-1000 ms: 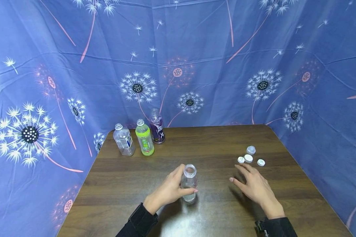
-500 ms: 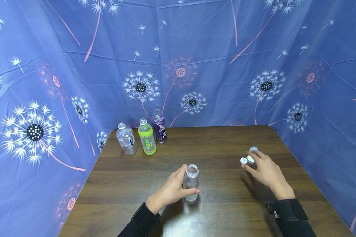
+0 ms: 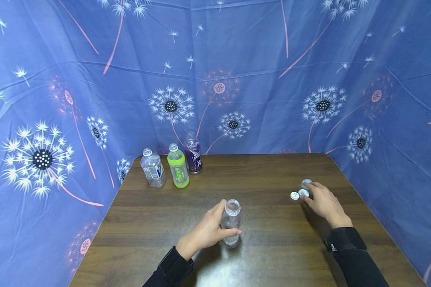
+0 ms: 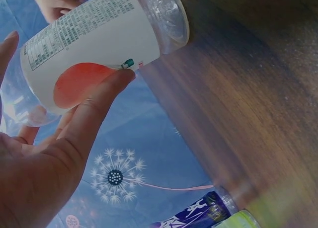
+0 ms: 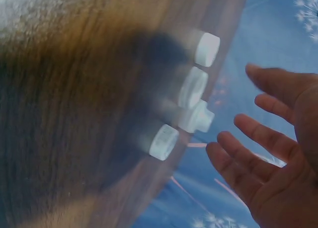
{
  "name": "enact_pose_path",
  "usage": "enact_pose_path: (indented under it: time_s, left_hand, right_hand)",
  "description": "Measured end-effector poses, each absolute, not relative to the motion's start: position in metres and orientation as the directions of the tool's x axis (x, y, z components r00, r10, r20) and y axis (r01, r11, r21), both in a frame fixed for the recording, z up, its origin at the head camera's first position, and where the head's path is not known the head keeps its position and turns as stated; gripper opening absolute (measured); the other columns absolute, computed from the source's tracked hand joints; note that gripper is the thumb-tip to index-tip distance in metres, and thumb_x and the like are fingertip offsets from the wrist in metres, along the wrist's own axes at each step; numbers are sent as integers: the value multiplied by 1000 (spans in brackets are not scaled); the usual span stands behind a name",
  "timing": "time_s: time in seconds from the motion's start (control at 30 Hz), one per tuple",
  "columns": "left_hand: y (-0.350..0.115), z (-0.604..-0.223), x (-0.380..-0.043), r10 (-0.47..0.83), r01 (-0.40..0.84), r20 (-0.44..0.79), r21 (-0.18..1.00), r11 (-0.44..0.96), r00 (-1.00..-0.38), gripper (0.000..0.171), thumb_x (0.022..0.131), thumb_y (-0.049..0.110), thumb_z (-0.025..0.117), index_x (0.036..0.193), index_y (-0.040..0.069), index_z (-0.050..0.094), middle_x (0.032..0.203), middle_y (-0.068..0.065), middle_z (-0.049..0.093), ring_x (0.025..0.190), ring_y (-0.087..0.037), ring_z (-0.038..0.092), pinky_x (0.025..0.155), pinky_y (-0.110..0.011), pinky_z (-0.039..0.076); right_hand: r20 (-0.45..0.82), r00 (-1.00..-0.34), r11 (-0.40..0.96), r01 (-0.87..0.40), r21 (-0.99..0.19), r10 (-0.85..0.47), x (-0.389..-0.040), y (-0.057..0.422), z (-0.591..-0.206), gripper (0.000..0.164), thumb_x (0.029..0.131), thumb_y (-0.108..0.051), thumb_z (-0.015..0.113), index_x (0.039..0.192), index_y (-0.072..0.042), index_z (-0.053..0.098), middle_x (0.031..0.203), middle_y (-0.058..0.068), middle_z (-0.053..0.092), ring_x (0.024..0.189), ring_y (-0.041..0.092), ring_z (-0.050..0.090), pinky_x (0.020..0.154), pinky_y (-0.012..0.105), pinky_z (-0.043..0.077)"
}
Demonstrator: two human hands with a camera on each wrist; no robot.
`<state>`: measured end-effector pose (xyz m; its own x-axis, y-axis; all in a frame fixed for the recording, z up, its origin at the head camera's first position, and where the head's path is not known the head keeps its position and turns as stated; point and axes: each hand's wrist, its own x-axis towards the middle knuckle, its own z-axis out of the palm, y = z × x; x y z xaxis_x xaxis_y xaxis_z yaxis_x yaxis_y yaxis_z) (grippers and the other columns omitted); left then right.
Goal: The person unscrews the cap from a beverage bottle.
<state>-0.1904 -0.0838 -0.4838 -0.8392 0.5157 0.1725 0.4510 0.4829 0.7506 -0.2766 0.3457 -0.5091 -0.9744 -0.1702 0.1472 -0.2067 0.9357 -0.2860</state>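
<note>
My left hand grips an uncapped clear bottle that stands upright near the middle of the table. In the left wrist view, the bottle carries a white label with an orange-red patch, and a finger lies along it. My right hand hovers over several bottle caps at the table's right side, fingers spread with nothing between them. Of these, a white cap, another white cap and a translucent cap show; a further white cap, hidden under the hand from above, appears in the right wrist view.
At the table's back left stand an uncapped clear bottle, a green-labelled bottle and a purple-labelled bottle. A blue dandelion-print cloth hangs behind and beside the brown wooden table.
My right hand has moved right and away from me, from in front of the caps to over them. The left hand keeps its hold on the bottle.
</note>
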Motion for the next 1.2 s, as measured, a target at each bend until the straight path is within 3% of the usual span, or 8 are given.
enact_pose_path:
  time_s: [0.17, 0.37, 0.57, 0.73, 0.9, 1.2]
  left_hand:
    - [-85, -483, -191, 509, 443, 169, 756, 482, -844, 57, 89, 45, 83, 128, 25, 47, 118, 5, 60, 99, -6, 62, 80, -27, 58]
    - [-85, -484, -190, 500, 447, 173, 741, 501, -849, 55, 89, 49, 82, 125, 26, 48, 115, 6, 60, 94, -5, 60, 77, -22, 54]
    - [-86, -486, -190, 494, 455, 192, 742, 492, -848, 54, 88, 48, 82, 123, 25, 48, 113, 6, 60, 92, -7, 59, 74, -21, 54]
    - [-86, -486, -192, 493, 445, 180, 746, 495, -851, 55, 88, 49, 82, 126, 26, 48, 116, 6, 60, 95, -7, 59, 74, -22, 54]
    - [-85, -487, -191, 497, 440, 171, 750, 495, -851, 56, 88, 51, 81, 125, 26, 48, 116, 6, 59, 93, -7, 59, 73, -21, 53]
    - [-85, -490, -191, 491, 446, 188, 751, 486, -851, 56, 88, 51, 82, 125, 27, 49, 115, 6, 60, 91, -8, 60, 72, -21, 53]
  right_hand:
    - [176, -965, 933, -237, -270, -194, -288, 342, -520, 43, 95, -11, 74, 134, 5, 64, 138, 35, 58, 125, 57, 57, 98, 70, 49]
    - [120, -973, 953, -221, -207, -199, -294, 336, -527, 43, 88, -6, 79, 129, 2, 68, 131, 32, 63, 120, 56, 60, 94, 68, 51]
    - [65, -976, 961, -215, -175, -207, -299, 330, -526, 41, 90, -5, 77, 129, -2, 68, 127, 28, 66, 118, 53, 62, 90, 66, 53]
    - [52, -978, 967, -206, -150, -200, -306, 329, -524, 41, 85, 2, 72, 126, 0, 69, 117, 25, 68, 110, 51, 66, 88, 64, 54]
    - [41, -981, 967, -194, -166, -190, -307, 334, -529, 40, 80, 8, 67, 119, 1, 70, 104, 20, 68, 98, 46, 69, 81, 62, 56]
    - [58, -980, 960, -200, -198, -192, -310, 337, -536, 38, 77, 8, 69, 114, 0, 72, 104, 20, 69, 99, 45, 69, 85, 61, 55]
